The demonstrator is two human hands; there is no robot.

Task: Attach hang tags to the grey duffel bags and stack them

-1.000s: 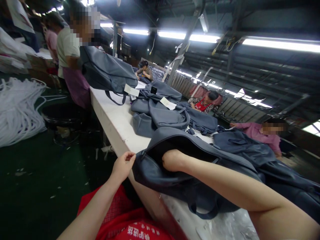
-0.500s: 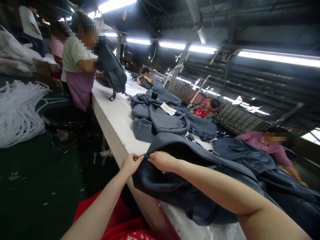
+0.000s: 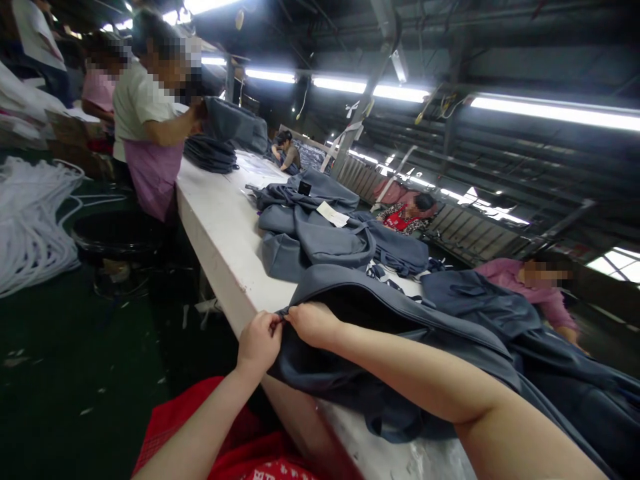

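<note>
A dark blue-grey backpack (image 3: 385, 300) lies on its side across the near end of the table, its main opening gaping along the top. My left hand (image 3: 260, 343) is closed in a pinch at the left end of that opening. Right beside it, my right hand (image 3: 313, 323) also grips the edge of the backpack, fingers curled. The small part between my fingertips, at the end of the opening's seam, is mostly hidden. Just beyond lies another backpack (image 3: 335, 240) with a pale paper slip (image 3: 333, 215) on top.
The long white table (image 3: 215, 247) runs away to the far left, carrying several more backpacks. A co-worker in a purple apron (image 3: 150, 173) holds a bag over a dark stack (image 3: 210, 155). A black stool (image 3: 117, 233) and white cord bundles (image 3: 35, 227) stand at left.
My left hand has turned and its fingers have curled further at the backpack's corner; my right hand keeps its grip. The co-worker's bag has swung from hanging upright to nearly level.
</note>
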